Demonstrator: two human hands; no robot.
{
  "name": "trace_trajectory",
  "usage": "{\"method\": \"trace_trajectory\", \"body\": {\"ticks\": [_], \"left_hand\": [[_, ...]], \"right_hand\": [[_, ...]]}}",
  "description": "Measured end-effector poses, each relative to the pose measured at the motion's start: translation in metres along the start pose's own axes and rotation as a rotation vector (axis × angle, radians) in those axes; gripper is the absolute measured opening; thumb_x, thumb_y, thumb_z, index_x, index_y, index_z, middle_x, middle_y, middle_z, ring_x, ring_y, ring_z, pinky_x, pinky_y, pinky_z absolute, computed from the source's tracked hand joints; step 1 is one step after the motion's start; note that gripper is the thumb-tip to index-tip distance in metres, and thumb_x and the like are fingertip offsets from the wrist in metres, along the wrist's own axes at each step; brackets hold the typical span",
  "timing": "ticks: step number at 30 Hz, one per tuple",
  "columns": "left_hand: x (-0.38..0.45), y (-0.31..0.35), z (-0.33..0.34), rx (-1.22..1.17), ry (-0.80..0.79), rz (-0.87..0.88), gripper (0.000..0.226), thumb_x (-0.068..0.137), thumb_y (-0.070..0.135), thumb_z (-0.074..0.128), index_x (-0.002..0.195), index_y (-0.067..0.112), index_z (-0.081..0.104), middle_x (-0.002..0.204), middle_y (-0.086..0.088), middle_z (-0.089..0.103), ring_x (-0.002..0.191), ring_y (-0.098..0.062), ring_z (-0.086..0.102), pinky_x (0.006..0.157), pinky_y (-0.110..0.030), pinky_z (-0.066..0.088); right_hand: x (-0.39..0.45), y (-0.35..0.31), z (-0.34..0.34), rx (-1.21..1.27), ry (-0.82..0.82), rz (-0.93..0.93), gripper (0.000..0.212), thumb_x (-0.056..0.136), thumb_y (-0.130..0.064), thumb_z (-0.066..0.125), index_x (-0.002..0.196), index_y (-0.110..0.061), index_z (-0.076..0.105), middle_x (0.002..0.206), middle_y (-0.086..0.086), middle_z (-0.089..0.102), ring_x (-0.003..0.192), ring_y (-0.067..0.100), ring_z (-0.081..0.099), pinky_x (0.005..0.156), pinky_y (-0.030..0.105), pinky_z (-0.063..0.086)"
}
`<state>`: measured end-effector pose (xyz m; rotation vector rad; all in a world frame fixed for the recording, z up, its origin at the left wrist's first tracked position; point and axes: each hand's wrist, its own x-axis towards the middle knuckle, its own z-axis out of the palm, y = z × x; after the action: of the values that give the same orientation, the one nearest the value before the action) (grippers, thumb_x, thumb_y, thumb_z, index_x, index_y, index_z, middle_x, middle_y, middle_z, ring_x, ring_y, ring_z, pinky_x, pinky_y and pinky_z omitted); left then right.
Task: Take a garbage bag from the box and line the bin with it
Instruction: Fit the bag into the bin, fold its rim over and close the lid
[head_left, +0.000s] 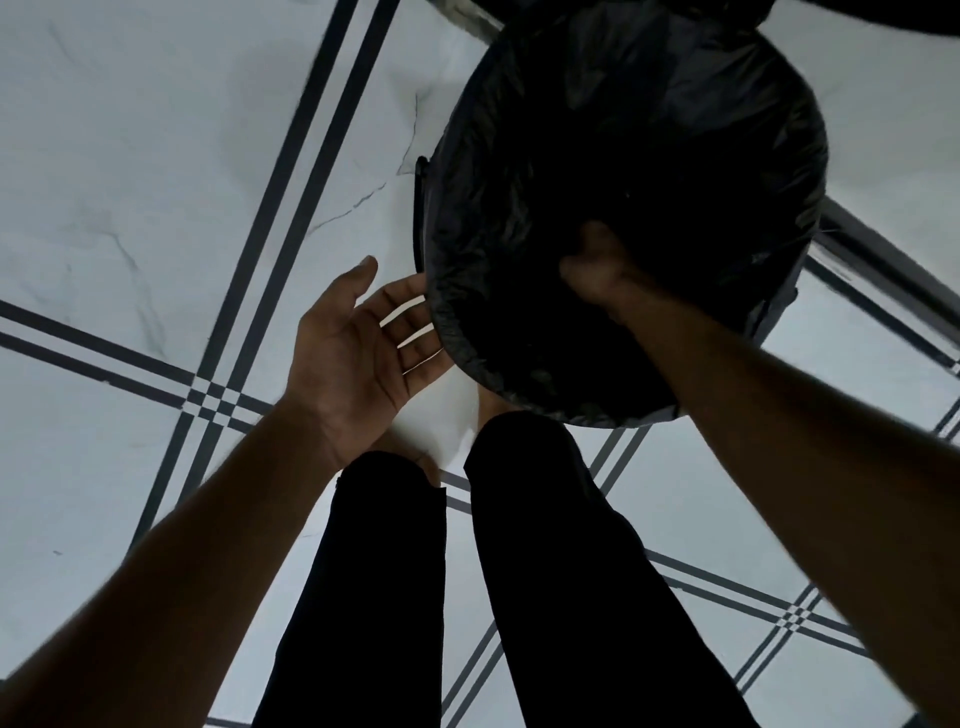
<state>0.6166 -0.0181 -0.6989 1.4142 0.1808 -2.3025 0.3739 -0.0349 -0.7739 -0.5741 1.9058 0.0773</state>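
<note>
A round bin (420, 218) stands on the floor just ahead of my feet, with a black garbage bag (649, 130) spread inside it and folded over its rim. My right hand (597, 265) reaches down into the bag; its fingers are lost in the dark interior, so I cannot tell whether they grip the plastic. My left hand (358, 338) is open, palm up and fingers spread, beside the bin's near left rim with its fingertips at the bag's folded edge. The box is out of view.
White marble floor tiles (156, 156) with dark double stripe lines spread all around. My legs in black trousers (545, 571) stand right below the bin. A dark object (883, 15) fills the top right corner behind the bin.
</note>
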Motion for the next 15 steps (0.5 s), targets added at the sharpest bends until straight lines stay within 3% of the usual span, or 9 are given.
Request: {"method": "trace_trajectory", "body": {"ticks": [3, 4, 6, 8, 10, 12, 15], "left_hand": [[-0.007, -0.005, 0.004, -0.005, 0.043, 0.005, 0.040, 0.096, 0.047, 0.048, 0.099, 0.014, 0.071, 0.099, -0.003, 0.073, 0.091, -0.019, 0.072, 0.081, -0.033, 0.060], [-0.009, -0.006, 0.006, -0.007, 0.049, 0.011, 0.039, 0.096, 0.046, 0.048, 0.098, 0.015, 0.071, 0.096, -0.002, 0.073, 0.091, -0.018, 0.071, 0.082, -0.032, 0.060], [-0.013, -0.008, 0.011, -0.012, 0.048, 0.022, 0.038, 0.096, 0.046, 0.048, 0.097, 0.014, 0.070, 0.093, -0.001, 0.073, 0.090, -0.018, 0.071, 0.082, -0.032, 0.059], [-0.014, -0.008, 0.015, -0.009, 0.050, 0.024, 0.038, 0.095, 0.046, 0.048, 0.096, 0.014, 0.069, 0.093, -0.002, 0.073, 0.091, -0.019, 0.070, 0.083, -0.032, 0.060], [-0.014, -0.008, 0.018, 0.007, 0.063, 0.025, 0.038, 0.095, 0.046, 0.049, 0.093, 0.014, 0.071, 0.094, -0.003, 0.072, 0.092, -0.020, 0.070, 0.083, -0.032, 0.059], [-0.014, -0.008, 0.018, 0.021, 0.074, 0.021, 0.039, 0.095, 0.046, 0.049, 0.092, 0.014, 0.071, 0.095, -0.003, 0.072, 0.093, -0.020, 0.070, 0.082, -0.032, 0.059], [-0.015, -0.006, 0.017, 0.042, 0.075, 0.013, 0.038, 0.095, 0.045, 0.049, 0.093, 0.014, 0.070, 0.093, -0.002, 0.073, 0.091, -0.019, 0.070, 0.080, -0.032, 0.059]], "right_hand": [[-0.026, -0.011, 0.001, 0.503, 0.105, -0.001, 0.033, 0.097, -0.008, 0.044, 0.125, -0.007, 0.062, 0.127, 0.017, 0.064, 0.108, 0.027, 0.062, 0.096, 0.035, 0.051], [-0.029, -0.014, 0.004, 0.701, 0.055, 0.039, 0.034, 0.098, -0.019, 0.046, 0.126, -0.008, 0.063, 0.126, 0.016, 0.065, 0.105, 0.026, 0.063, 0.098, 0.037, 0.051], [-0.036, -0.019, 0.016, 0.893, -0.065, 0.092, 0.056, 0.092, -0.050, 0.048, 0.132, -0.013, 0.059, 0.130, 0.011, 0.063, 0.109, 0.026, 0.061, 0.106, 0.040, 0.046], [-0.045, -0.030, 0.032, 0.840, -0.130, 0.055, 0.085, 0.072, -0.075, 0.051, 0.138, -0.021, 0.055, 0.135, 0.003, 0.061, 0.119, 0.024, 0.058, 0.111, 0.041, 0.040], [-0.045, -0.037, 0.048, 0.767, -0.129, 0.004, 0.101, 0.058, -0.085, 0.049, 0.140, -0.025, 0.053, 0.140, -0.001, 0.057, 0.127, 0.022, 0.054, 0.113, 0.041, 0.038], [-0.045, -0.041, 0.055, 0.682, -0.160, -0.004, 0.098, 0.068, -0.085, 0.043, 0.144, -0.022, 0.049, 0.146, 0.000, 0.051, 0.132, 0.023, 0.049, 0.116, 0.041, 0.035], [-0.050, -0.047, 0.057, 0.542, -0.188, -0.008, 0.076, 0.092, -0.066, 0.037, 0.145, -0.013, 0.045, 0.148, 0.007, 0.047, 0.135, 0.027, 0.044, 0.116, 0.041, 0.032]]}}
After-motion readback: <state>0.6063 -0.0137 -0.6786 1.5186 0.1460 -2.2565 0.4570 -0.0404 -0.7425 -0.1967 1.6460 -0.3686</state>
